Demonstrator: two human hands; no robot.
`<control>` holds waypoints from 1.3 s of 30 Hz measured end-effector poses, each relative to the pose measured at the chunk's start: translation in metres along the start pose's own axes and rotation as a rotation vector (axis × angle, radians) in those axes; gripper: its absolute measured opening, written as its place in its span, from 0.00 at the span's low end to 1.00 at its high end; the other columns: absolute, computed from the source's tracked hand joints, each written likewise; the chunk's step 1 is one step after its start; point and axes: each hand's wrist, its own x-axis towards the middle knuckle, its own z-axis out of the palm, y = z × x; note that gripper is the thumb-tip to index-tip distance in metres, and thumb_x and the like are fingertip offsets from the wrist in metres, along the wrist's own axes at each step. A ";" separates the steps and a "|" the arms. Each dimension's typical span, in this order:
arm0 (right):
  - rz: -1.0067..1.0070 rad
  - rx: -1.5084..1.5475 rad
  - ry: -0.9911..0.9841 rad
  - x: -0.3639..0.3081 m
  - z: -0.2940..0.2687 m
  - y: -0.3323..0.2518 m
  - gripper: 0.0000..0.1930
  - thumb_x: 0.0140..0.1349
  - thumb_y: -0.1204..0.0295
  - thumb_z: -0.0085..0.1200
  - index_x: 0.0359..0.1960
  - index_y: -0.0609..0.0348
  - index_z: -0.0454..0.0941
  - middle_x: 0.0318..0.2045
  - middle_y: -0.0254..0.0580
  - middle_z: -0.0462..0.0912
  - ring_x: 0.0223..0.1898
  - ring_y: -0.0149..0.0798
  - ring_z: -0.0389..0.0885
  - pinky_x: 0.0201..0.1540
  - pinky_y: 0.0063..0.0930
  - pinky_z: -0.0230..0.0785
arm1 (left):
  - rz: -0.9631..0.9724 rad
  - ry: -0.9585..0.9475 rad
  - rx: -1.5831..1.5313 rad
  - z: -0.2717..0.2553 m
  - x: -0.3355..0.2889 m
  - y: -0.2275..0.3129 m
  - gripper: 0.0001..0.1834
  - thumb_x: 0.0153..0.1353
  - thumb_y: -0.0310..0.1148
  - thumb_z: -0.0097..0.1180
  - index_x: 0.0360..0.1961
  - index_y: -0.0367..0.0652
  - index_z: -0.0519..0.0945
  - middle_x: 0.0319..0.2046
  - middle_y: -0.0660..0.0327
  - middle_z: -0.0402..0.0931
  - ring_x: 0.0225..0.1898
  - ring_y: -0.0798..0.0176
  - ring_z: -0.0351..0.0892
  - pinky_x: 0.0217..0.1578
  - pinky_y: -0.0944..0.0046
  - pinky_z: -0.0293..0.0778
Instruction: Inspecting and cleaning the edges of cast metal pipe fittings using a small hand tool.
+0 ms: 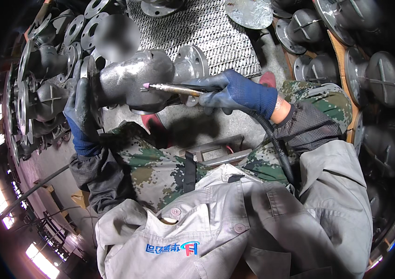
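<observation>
A grey cast-metal valve body (137,74) with a round flange at each end lies in front of me, at the edge of a metal grating. My left hand (81,104), in a blue and grey work glove, grips the flange at its left end. In my right hand (241,93), gloved alike, is a slim air die grinder (178,89) with a small pink grinding stone (146,86) at its tip. That stone is over the casting's middle; whether it touches the surface I cannot tell. From behind the right hand a black ribbed hose (272,139) runs down toward my lap.
Many similar flanged castings (48,100) are stacked at the left. More castings (386,79) stand along wooden boards (341,51) at the right. A round metal disc (249,13) lies at the far end of the grating (197,28). Below is a metal frame (216,151) between my knees.
</observation>
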 end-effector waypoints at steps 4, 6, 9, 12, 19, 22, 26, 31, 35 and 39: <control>-0.037 -0.026 -0.014 -0.005 -0.002 -0.005 0.25 0.59 0.78 0.46 0.60 0.49 0.70 0.31 0.30 0.83 0.25 0.18 0.74 0.22 0.10 0.62 | -0.042 -0.027 -0.011 -0.001 -0.002 -0.001 0.24 0.49 0.14 0.55 0.51 0.33 0.73 0.41 0.42 0.77 0.40 0.44 0.80 0.38 0.58 0.77; -0.100 0.020 -0.010 0.002 0.000 0.007 0.23 0.60 0.77 0.47 0.59 0.49 0.71 0.34 0.30 0.83 0.26 0.17 0.74 0.24 0.09 0.62 | -0.028 -0.011 -0.001 -0.001 0.003 0.004 0.23 0.50 0.14 0.53 0.51 0.33 0.72 0.40 0.43 0.77 0.39 0.44 0.80 0.38 0.58 0.77; -0.073 0.007 -0.013 0.003 0.000 0.004 0.23 0.60 0.78 0.47 0.59 0.51 0.70 0.35 0.31 0.83 0.27 0.18 0.74 0.26 0.10 0.63 | -0.009 0.022 -0.024 0.001 0.004 0.007 0.22 0.51 0.15 0.53 0.50 0.33 0.72 0.39 0.43 0.78 0.39 0.44 0.81 0.37 0.58 0.77; -0.083 -0.003 -0.009 0.003 -0.002 0.010 0.23 0.61 0.77 0.48 0.59 0.52 0.71 0.36 0.31 0.84 0.27 0.18 0.73 0.26 0.10 0.64 | -0.028 0.007 -0.027 0.000 0.005 0.007 0.21 0.51 0.16 0.54 0.49 0.32 0.73 0.37 0.43 0.78 0.38 0.44 0.80 0.37 0.58 0.78; -0.069 -0.038 0.015 0.003 -0.001 0.014 0.22 0.62 0.73 0.48 0.59 0.47 0.71 0.37 0.29 0.83 0.27 0.19 0.74 0.24 0.11 0.64 | -0.237 -0.002 -0.172 0.001 0.001 0.008 0.19 0.51 0.17 0.53 0.47 0.31 0.74 0.36 0.43 0.78 0.36 0.45 0.81 0.34 0.59 0.77; -0.045 0.025 0.008 -0.001 0.001 0.014 0.22 0.61 0.74 0.49 0.59 0.46 0.72 0.35 0.27 0.83 0.26 0.18 0.74 0.23 0.09 0.63 | -0.055 -0.009 -0.051 -0.001 0.007 0.013 0.18 0.52 0.16 0.52 0.47 0.31 0.74 0.36 0.45 0.78 0.33 0.50 0.80 0.31 0.63 0.76; 0.078 -0.039 -0.014 0.003 -0.003 0.007 0.23 0.61 0.75 0.48 0.60 0.48 0.70 0.38 0.30 0.84 0.27 0.19 0.75 0.23 0.10 0.63 | -0.011 0.023 0.010 0.001 0.006 0.012 0.18 0.53 0.15 0.50 0.47 0.31 0.74 0.37 0.45 0.78 0.33 0.51 0.80 0.32 0.63 0.76; -0.076 0.159 0.127 -0.001 0.002 0.000 0.22 0.63 0.75 0.49 0.60 0.53 0.69 0.27 0.35 0.82 0.22 0.19 0.74 0.20 0.10 0.63 | -0.467 -0.105 -0.348 0.002 0.008 0.017 0.19 0.59 0.16 0.48 0.53 0.35 0.70 0.52 0.39 0.71 0.46 0.46 0.79 0.42 0.59 0.76; -0.301 0.398 0.256 0.003 0.019 -0.035 0.20 0.61 0.74 0.51 0.55 0.68 0.68 0.27 0.38 0.78 0.25 0.24 0.78 0.22 0.13 0.71 | -0.605 0.060 -0.712 0.003 -0.008 0.017 0.25 0.60 0.14 0.47 0.60 0.37 0.64 0.54 0.41 0.70 0.50 0.48 0.76 0.46 0.54 0.74; -0.382 0.602 0.017 0.029 0.078 -0.075 0.20 0.62 0.70 0.52 0.52 0.71 0.70 0.27 0.44 0.82 0.24 0.30 0.81 0.20 0.16 0.68 | -1.147 0.207 -1.214 -0.012 0.020 0.066 0.40 0.65 0.64 0.28 0.61 0.38 0.65 0.50 0.54 0.72 0.44 0.59 0.75 0.48 0.62 0.71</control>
